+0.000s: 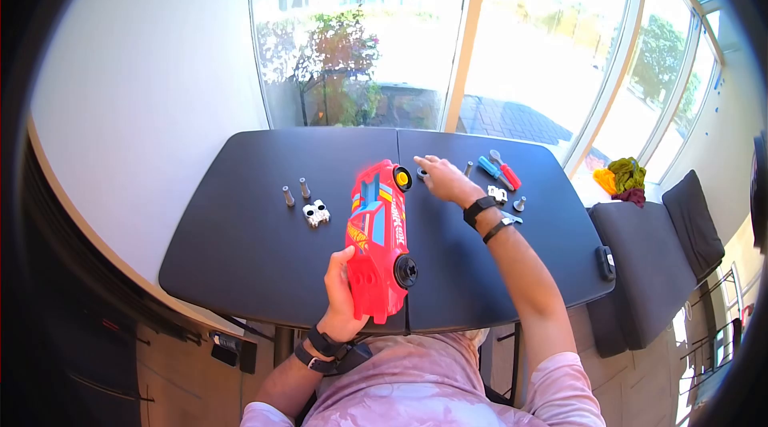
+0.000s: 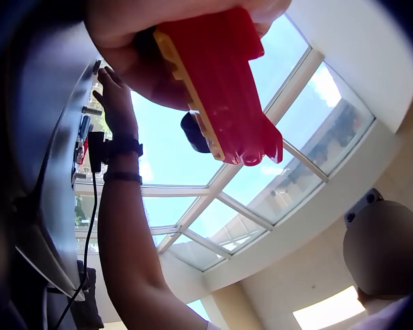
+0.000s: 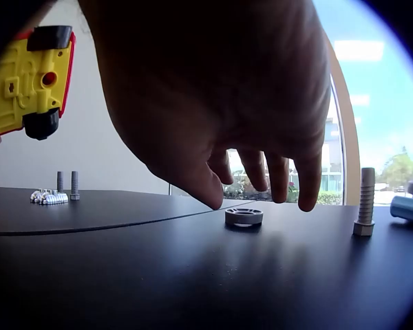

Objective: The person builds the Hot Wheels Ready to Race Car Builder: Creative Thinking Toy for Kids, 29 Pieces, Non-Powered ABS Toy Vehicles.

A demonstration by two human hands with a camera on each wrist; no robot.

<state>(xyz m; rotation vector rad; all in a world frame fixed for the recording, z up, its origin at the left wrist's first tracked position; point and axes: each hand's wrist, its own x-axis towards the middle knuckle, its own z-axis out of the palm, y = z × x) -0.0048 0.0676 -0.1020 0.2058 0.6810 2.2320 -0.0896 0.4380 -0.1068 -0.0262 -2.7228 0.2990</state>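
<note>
My left hand (image 1: 342, 307) grips one end of a red toy car (image 1: 374, 239) and holds it up above the table, side turned up. One wheel (image 1: 402, 179) shows a yellow centre, the other wheel (image 1: 406, 271) a black one. The right wrist view shows the car's yellow underside (image 3: 20, 86). My right hand (image 1: 448, 181) hovers palm down with loosely extended fingers, right over a small grey ring (image 3: 244, 217) lying flat on the table. Beside that hand a grey toy bolt (image 3: 365, 206) stands on its head.
On the black table (image 1: 240, 259), two grey bolts (image 1: 296, 191) stand left near a silvery engine-like block (image 1: 316, 213). At right lie a blue screwdriver (image 1: 494, 169), a red-handled tool (image 1: 506, 171), another silvery block (image 1: 498, 193) and a bolt (image 1: 520, 204). A black case (image 1: 606, 263) sits at the right edge.
</note>
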